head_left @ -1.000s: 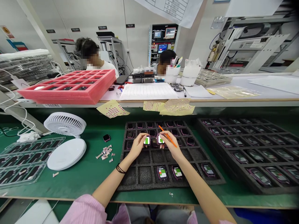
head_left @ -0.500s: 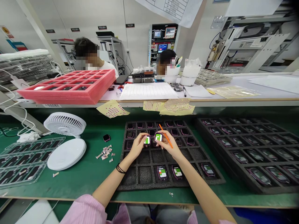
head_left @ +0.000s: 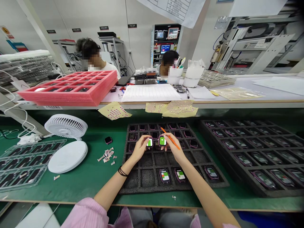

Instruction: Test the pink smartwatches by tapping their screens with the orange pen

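Observation:
My left hand (head_left: 142,146) is closed on a smartwatch body (head_left: 149,142) with a lit white and green screen. Close beside it, my right hand (head_left: 170,145) grips a second smartwatch body (head_left: 162,141), its screen mostly green. An orange stick (head_left: 174,143) also lies in the right hand, slanting across the fingers. Both hands are above a black foam tray (head_left: 161,158) with square pockets. Dark-screened watches fill its far rows, and lit ones such as a watch (head_left: 164,175) sit in the near row. The forearms hide some pockets.
To the right is another foam tray (head_left: 239,171) full of watches. Left stand a white fan (head_left: 67,156), clear plastic trays (head_left: 35,164), a lone watch (head_left: 108,140) and scattered small strips (head_left: 108,155). A pink foam tray (head_left: 95,98) rests on the shelf, with two people beyond.
The watch in my right hand has shifted slightly right, and its screen shows more green. The orange stick has tilted flatter. My left hand stays put.

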`<state>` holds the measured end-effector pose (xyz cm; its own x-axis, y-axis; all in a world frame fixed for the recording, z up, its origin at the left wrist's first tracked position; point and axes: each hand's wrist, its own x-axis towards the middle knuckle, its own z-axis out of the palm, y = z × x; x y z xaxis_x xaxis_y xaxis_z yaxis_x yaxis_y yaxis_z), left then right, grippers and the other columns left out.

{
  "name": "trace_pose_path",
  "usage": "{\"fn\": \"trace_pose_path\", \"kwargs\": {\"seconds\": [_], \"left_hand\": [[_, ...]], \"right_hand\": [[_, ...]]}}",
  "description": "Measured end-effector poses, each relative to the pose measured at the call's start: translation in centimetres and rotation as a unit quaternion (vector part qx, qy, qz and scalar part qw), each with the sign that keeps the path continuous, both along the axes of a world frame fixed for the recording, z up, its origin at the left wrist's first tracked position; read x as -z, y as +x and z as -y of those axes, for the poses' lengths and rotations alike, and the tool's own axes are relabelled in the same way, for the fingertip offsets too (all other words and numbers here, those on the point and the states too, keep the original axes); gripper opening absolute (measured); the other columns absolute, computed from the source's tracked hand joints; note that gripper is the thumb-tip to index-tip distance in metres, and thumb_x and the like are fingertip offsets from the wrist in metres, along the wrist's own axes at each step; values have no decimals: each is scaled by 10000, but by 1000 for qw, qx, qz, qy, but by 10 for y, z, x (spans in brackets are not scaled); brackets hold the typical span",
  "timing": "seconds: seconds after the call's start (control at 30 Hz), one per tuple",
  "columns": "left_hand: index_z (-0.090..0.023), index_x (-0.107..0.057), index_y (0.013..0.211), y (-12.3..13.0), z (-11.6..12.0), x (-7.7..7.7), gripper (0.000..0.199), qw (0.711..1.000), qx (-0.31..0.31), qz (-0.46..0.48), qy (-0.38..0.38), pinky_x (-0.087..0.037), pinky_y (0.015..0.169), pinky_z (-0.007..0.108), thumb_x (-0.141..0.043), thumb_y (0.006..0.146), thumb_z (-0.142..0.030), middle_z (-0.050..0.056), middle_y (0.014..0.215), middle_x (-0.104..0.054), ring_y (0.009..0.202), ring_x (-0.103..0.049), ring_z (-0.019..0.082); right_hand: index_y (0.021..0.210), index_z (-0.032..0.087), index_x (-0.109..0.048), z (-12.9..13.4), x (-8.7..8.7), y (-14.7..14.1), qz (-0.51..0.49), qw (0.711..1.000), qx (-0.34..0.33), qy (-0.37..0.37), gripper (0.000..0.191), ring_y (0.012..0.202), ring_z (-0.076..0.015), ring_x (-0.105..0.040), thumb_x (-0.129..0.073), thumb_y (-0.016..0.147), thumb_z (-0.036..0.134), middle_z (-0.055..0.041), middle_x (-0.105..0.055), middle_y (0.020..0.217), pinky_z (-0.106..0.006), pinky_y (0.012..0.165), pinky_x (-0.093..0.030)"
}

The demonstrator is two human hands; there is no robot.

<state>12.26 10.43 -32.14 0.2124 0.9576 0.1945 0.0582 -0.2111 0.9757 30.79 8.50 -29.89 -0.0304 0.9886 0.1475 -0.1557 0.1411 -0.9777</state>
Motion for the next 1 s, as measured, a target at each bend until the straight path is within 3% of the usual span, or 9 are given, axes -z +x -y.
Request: {"fn": "trace_pose_path", "kwargs": {"seconds": [0.23,0.43,0.57,0.8,1.0], "left_hand": [[-174,-579,1079,0,0,2,374,1000,5,-10,12,-397,489,212,-451,907,-480,16,819,-589,548,-524,93],[-181,-526,1187,1,-3,5,414,1000,9,8,8,-425,527,222,-512,879,-457,28,879,-594,596,-534,99],[-170,-487,1226,2,-3,7,435,1000,19,10,3,-417,532,220,-533,871,-417,25,844,-588,624,-549,110],[-186,-453,1248,2,-4,12,454,999,38,19,18,-479,648,225,-593,835,-314,88,1122,-575,805,-593,129],[-179,-487,1209,2,-4,12,424,1000,21,4,22,-485,679,223,-610,822,-301,87,1140,-574,902,-589,153]], "right_hand": [[980,225,-580,-1,3,-1,-5,1000,-15,14,278,502,-151,-614,-603,835,460,5,-598,691,-240,415,-414],[1090,247,-547,-1,5,-1,-1,999,-35,30,325,627,-152,-653,-624,825,418,-66,-626,1021,-230,422,-461],[1112,258,-524,-1,6,-1,2,998,-47,40,363,667,-147,-660,-661,800,384,-69,-588,1114,-213,421,-468],[1086,252,-510,-1,4,-2,6,998,-42,38,414,674,-159,-667,-712,748,379,-69,-585,1087,-214,419,-457],[1038,237,-525,-1,3,-1,7,999,-22,32,393,599,-143,-644,-732,732,372,-19,-609,899,-214,399,-426]]}}
